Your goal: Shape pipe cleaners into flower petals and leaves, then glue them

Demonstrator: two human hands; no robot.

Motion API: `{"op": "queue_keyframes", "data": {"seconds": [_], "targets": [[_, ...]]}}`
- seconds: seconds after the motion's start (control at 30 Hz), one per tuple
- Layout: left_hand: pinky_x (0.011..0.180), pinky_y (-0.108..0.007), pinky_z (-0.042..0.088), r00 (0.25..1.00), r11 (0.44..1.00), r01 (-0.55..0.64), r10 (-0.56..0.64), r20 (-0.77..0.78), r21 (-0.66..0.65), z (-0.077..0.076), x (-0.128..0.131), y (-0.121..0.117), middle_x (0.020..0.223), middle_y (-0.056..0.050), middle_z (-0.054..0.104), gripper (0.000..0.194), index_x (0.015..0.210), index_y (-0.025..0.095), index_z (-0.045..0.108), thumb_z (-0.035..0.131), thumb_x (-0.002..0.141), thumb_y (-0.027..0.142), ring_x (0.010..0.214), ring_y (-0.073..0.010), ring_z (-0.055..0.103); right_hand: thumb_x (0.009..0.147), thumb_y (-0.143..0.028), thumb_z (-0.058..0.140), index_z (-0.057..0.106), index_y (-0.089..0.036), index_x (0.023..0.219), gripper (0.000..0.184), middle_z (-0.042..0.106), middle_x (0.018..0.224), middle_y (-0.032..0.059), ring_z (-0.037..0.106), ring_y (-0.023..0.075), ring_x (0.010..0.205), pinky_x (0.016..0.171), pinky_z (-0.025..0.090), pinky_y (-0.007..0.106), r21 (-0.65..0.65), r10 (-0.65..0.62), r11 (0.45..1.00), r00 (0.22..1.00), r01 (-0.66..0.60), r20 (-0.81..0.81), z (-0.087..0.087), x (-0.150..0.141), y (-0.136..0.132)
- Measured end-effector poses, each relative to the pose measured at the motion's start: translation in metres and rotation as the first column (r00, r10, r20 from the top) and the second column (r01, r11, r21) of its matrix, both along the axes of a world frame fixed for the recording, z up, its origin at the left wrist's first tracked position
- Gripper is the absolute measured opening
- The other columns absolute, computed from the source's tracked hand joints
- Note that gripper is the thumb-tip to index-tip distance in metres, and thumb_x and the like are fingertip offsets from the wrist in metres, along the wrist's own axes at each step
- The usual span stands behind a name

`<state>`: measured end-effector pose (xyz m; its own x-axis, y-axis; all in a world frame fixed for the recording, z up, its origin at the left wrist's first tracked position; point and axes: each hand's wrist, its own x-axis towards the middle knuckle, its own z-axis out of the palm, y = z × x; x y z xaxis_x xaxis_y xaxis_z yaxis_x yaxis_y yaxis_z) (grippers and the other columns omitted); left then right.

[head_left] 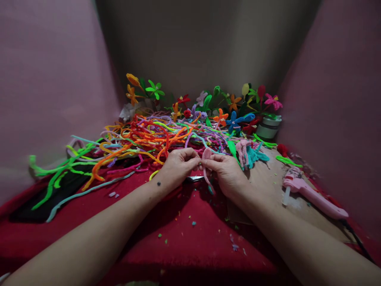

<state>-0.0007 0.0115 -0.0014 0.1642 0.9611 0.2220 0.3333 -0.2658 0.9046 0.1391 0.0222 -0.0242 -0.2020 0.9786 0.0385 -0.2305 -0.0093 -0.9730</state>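
Pink stem: bent into a loop at the top (206,154), tail hanging, teal bit (211,190) at/near its lower end; held up btwn the hands, just this side of the heap of fuzzy stems (149,135)
R hand: (230,171) narrow pinch on the pink stem, thumb + index, approx below the loop; near side of heap, toward its R end
L hand: (181,163) thumb & index brought together at the stem's L edge, near side of heap; can't tell if they've actually got hold of it, tips too small to read
Bend: prob best w/ R pinch as the fixed point and L fingers doing small turns, so the loop doesn't slip or go lopsided
Pressure: light imo, fuzz likely flattens if squeezed hard; firm only at the crossing
Tail: best left hanging free, clear of both palms, else it could snag/twist the loop
Scissors: blade (195,179) lies below the hands, near side of heap; wrists best held above it
Glue gun: (315,194) R of heap, on cardboard (264,206); might be hot, can't tell, so R forearm best well off the nozzle
Scraps: loose bits on red cloth (184,246), near side of heap; could cling to fuzz if the tail drags
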Motion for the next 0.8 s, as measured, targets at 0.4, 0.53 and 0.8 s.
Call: {"op": "queue_keyframes", "data": {"seconds": [0.4,0.53,0.8], "targets": [[0.044,-0.019,0.026,0.968,0.979,0.062,-0.012,0.25,-0.194,0.002,-0.005,0.0,0.063,0.002,0.056,0.02,0.077,0.012,0.062,0.064,0.068,0.031,0.048,-0.0051,0.039,0.056,-0.024,0.069,0.064,-0.014,0.059,0.012,0.052,0.047,-0.0035,0.039,0.0058,0.041,0.041,0.028,0.022,-0.069,0.025,0.997,1.0,-0.024,0.008,0.002,-0.003,-0.005],[0.041,-0.018,0.023,0.939,0.974,0.09,-0.013,0.342,-0.209,-0.005,-0.005,0.003,0.06,0.002,0.053,0.017,0.073,0.013,0.058,0.064,0.069,0.028,0.045,-0.0036,0.037,0.056,-0.025,0.072,0.065,-0.013,0.06,0.015,0.054,0.049,-0.002,0.041,0.0068,0.043,0.043,0.027,0.023,-0.074,0.047,0.996,0.999,-0.048,-0.014,0.0,-0.002,-0.003],[0.048,-0.018,0.035,0.884,0.957,0.173,-0.047,0.465,-0.233,-0.003,-0.003,0.001,0.073,-0.001,0.06,0.027,0.081,0.014,0.059,0.063,0.072,0.039,0.058,-0.0074,0.052,0.057,-0.024,0.073,0.064,-0.013,0.065,0.017,0.062,0.059,0.0009,0.049,0.008,0.046,0.047,0.035,0.023,-0.089,-0.014,0.996,0.971,-0.008,-0.238,0.004,-0.001,0.001]]}}
